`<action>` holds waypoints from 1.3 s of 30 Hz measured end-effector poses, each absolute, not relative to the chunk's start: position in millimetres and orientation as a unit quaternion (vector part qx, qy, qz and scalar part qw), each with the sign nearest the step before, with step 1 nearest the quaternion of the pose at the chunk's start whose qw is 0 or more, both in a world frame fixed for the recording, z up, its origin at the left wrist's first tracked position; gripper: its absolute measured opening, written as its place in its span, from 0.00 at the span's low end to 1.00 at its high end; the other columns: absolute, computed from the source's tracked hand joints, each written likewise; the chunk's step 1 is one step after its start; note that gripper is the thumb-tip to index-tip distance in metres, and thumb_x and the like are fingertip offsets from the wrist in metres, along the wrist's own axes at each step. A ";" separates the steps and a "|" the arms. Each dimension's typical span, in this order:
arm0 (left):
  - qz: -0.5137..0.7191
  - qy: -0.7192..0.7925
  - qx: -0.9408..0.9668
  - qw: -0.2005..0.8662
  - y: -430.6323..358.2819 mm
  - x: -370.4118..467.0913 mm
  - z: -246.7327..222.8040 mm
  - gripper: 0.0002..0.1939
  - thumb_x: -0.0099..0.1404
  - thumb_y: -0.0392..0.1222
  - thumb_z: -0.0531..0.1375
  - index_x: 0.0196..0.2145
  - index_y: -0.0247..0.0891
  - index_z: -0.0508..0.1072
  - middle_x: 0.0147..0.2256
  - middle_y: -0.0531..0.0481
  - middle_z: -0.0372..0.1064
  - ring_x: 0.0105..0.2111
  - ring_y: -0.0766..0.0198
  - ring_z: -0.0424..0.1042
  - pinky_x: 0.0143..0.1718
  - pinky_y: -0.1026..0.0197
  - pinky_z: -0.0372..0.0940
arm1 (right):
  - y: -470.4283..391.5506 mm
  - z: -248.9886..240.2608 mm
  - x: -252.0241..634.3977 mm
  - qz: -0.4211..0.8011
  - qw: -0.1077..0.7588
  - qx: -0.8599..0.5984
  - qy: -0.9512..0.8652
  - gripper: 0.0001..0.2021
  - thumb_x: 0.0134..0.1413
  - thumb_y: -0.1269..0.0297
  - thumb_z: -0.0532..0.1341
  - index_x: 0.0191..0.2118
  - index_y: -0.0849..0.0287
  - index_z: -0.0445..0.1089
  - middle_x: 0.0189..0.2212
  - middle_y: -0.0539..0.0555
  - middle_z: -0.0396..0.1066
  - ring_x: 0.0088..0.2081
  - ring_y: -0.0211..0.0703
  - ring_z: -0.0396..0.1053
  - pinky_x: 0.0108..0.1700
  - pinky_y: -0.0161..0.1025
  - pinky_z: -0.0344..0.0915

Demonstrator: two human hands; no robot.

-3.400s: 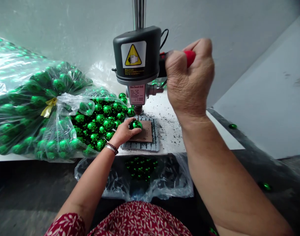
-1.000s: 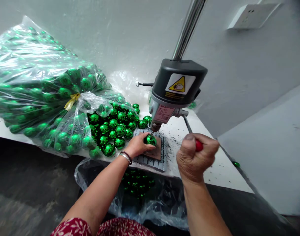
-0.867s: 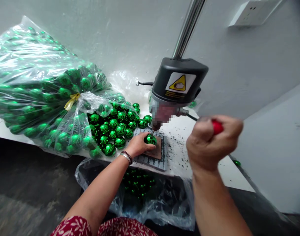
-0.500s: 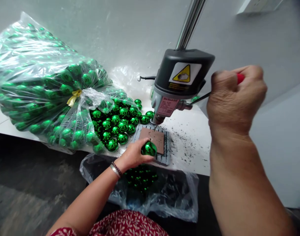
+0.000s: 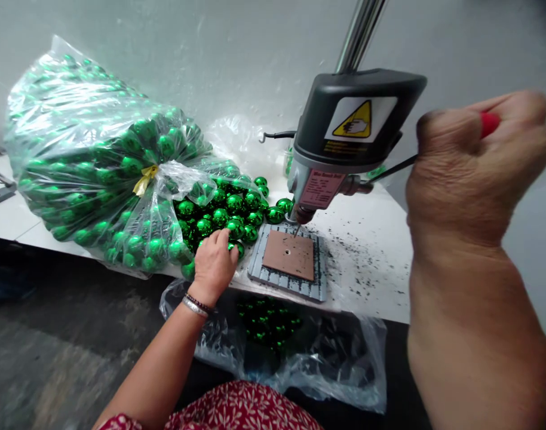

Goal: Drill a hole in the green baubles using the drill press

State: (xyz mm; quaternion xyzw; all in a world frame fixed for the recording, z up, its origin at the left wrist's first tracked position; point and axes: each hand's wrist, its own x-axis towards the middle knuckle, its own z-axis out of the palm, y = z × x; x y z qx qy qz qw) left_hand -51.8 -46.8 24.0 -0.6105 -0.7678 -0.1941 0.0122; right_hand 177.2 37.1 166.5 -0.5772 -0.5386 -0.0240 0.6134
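Observation:
My left hand (image 5: pixel 215 263) reaches over the front of a pile of shiny green balls (image 5: pixel 219 216), fingers curled down at the balls; its fingertips are partly hidden, so a grip cannot be made out. My right hand (image 5: pixel 477 167) is wrapped round the red-tipped lever (image 5: pixel 396 167) of a bench drill (image 5: pixel 358 119). Under the thin drill bit lies a brown square board (image 5: pixel 288 255) with a small hole, on a grey slotted base (image 5: pixel 320 280). No ball rests on the board.
A large clear bag of green balls (image 5: pixel 89 161), tied with yellow, fills the left of the white table (image 5: pixel 367 263). Dark shavings lie right of the base. Below the front edge, an open plastic bag (image 5: pixel 362 370) holds more green balls.
The green ball that was in my left hand over the board's front edge is gone from there, and that hand has moved left to the pile. My right hand still holds the lever.

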 end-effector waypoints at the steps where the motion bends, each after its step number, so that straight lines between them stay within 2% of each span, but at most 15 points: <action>1: -0.187 -0.765 -0.616 0.030 -40.5 -53.1 27.9 0.23 0.65 0.44 0.54 0.57 0.34 0.65 0.55 0.36 0.65 0.53 0.47 0.67 0.53 0.49 0.62 | 37.5 165.9 177.2 -0.026 0.618 -0.575 -0.536 0.10 0.55 0.64 0.52 0.34 0.65 0.66 0.26 0.47 0.56 0.28 0.24 0.49 0.38 0.34 0.51; 5: -0.138 -0.775 -0.616 0.025 -14.1 -53.5 34.3 0.34 0.60 0.50 0.61 0.61 0.37 0.60 0.55 0.33 0.64 0.52 0.40 0.66 0.50 0.44 0.62 | 37.9 164.5 177.8 -0.032 0.628 -0.560 -0.540 0.11 0.54 0.61 0.51 0.32 0.65 0.64 0.25 0.46 0.57 0.29 0.24 0.52 0.38 0.35 0.52; 8: -0.126 -0.778 -0.616 0.011 -2.0 -52.7 33.1 0.32 0.57 0.46 0.63 0.59 0.39 0.64 0.52 0.34 0.68 0.51 0.38 0.65 0.50 0.40 0.60 | 35.6 166.2 177.0 -0.023 0.627 -0.557 -0.543 0.11 0.54 0.60 0.51 0.31 0.64 0.63 0.25 0.45 0.58 0.30 0.24 0.54 0.38 0.35 0.52; 11: -0.216 -0.767 -0.603 -0.023 -3.4 -52.1 35.0 0.29 0.56 0.44 0.63 0.56 0.39 0.66 0.50 0.37 0.70 0.51 0.41 0.65 0.52 0.42 0.58 | 32.5 169.2 174.6 -0.021 0.623 -0.570 -0.535 0.10 0.54 0.62 0.52 0.30 0.64 0.62 0.24 0.45 0.58 0.30 0.24 0.54 0.37 0.34 0.52; 13: -0.342 -0.721 -0.587 -0.135 -10.2 -50.0 38.0 0.30 0.56 0.47 0.63 0.56 0.40 0.66 0.48 0.42 0.71 0.48 0.48 0.68 0.49 0.50 0.62 | 31.0 170.9 172.9 -0.020 0.617 -0.578 -0.534 0.09 0.54 0.63 0.52 0.30 0.65 0.61 0.25 0.45 0.58 0.30 0.24 0.54 0.38 0.33 0.52; 16: -0.493 -0.569 -0.490 -0.440 -21.8 -41.6 38.7 0.28 0.57 0.53 0.62 0.53 0.39 0.67 0.41 0.47 0.72 0.36 0.61 0.72 0.36 0.62 0.65 | 29.9 172.0 171.6 -0.012 0.620 -0.574 -0.535 0.09 0.54 0.64 0.51 0.30 0.66 0.61 0.24 0.45 0.54 0.30 0.24 0.52 0.38 0.33 0.51; 18: -0.514 -0.469 -0.397 -0.598 -26.2 -33.8 34.4 0.25 0.55 0.53 0.63 0.47 0.37 0.69 0.37 0.48 0.72 0.31 0.66 0.72 0.30 0.66 0.64 | 29.6 172.5 171.3 -0.004 0.625 -0.568 -0.536 0.09 0.55 0.64 0.51 0.31 0.66 0.61 0.24 0.45 0.53 0.29 0.23 0.51 0.38 0.32 0.52; 20: -0.507 -0.421 -0.338 -0.672 -26.6 -26.3 27.4 0.23 0.52 0.50 0.66 0.43 0.36 0.71 0.35 0.48 0.72 0.29 0.67 0.72 0.28 0.67 0.64 | 29.5 173.0 171.0 0.008 0.625 -0.566 -0.537 0.08 0.55 0.65 0.52 0.31 0.66 0.60 0.24 0.44 0.53 0.29 0.23 0.49 0.38 0.31 0.53; 23: -0.494 -0.440 -0.320 -0.679 -21.0 -17.7 17.7 0.23 0.53 0.49 0.66 0.44 0.36 0.71 0.35 0.47 0.73 0.28 0.68 0.72 0.25 0.69 0.61 | 29.4 173.8 170.7 0.025 0.629 -0.559 -0.540 0.08 0.55 0.67 0.54 0.29 0.66 0.57 0.23 0.44 0.51 0.28 0.22 0.48 0.36 0.29 0.52; 25: -0.479 -0.498 -0.357 -0.629 -15.1 -13.6 14.4 0.26 0.53 0.48 0.66 0.48 0.36 0.70 0.36 0.48 0.73 0.26 0.70 0.70 0.23 0.69 0.59 | 29.3 174.1 170.7 0.035 0.635 -0.550 -0.542 0.08 0.55 0.67 0.54 0.28 0.65 0.55 0.22 0.43 0.50 0.28 0.22 0.48 0.36 0.28 0.51; 28: -0.464 -0.564 -0.453 -0.512 -6.1 -8.7 13.7 0.32 0.49 0.44 0.68 0.53 0.37 0.69 0.40 0.48 0.73 0.31 0.69 0.70 0.30 0.67 0.62 | 29.0 175.0 171.0 0.055 0.638 -0.546 -0.540 0.10 0.55 0.67 0.56 0.27 0.63 0.53 0.22 0.43 0.50 0.27 0.23 0.47 0.35 0.28 0.51; 30: -0.457 -0.569 -0.498 -0.468 -1.8 -6.0 14.4 0.33 0.47 0.41 0.69 0.52 0.37 0.70 0.41 0.49 0.73 0.35 0.67 0.69 0.37 0.66 0.64 | 28.6 176.1 171.2 0.060 0.632 -0.553 -0.540 0.12 0.55 0.67 0.56 0.27 0.62 0.51 0.22 0.43 0.50 0.27 0.23 0.48 0.35 0.28 0.50; 32: -0.459 -0.555 -0.492 -0.489 0.3 -4.0 15.0 0.32 0.47 0.42 0.69 0.51 0.38 0.69 0.39 0.51 0.72 0.34 0.68 0.69 0.34 0.67 0.63 | 28.2 177.4 171.3 0.056 0.621 -0.562 -0.544 0.12 0.55 0.67 0.56 0.26 0.61 0.50 0.22 0.44 0.51 0.27 0.24 0.47 0.35 0.28 0.51; 35: -0.480 -0.498 -0.407 -0.596 0.7 -3.7 15.0 0.31 0.52 0.50 0.65 0.52 0.42 0.64 0.36 0.52 0.70 0.28 0.70 0.68 0.23 0.70 0.57 | 27.9 178.5 171.6 0.052 0.610 -0.568 -0.550 0.12 0.56 0.66 0.55 0.26 0.60 0.49 0.22 0.44 0.50 0.27 0.24 0.47 0.35 0.28 0.52; 39: -0.493 -0.447 -0.370 -0.648 2.2 -8.2 11.5 0.29 0.58 0.55 0.61 0.54 0.47 0.59 0.36 0.53 0.68 0.26 0.71 0.68 0.21 0.71 0.55 | 27.7 178.3 172.5 0.048 0.608 -0.568 -0.553 0.12 0.56 0.66 0.55 0.26 0.60 0.49 0.22 0.44 0.50 0.26 0.25 0.46 0.35 0.28 0.52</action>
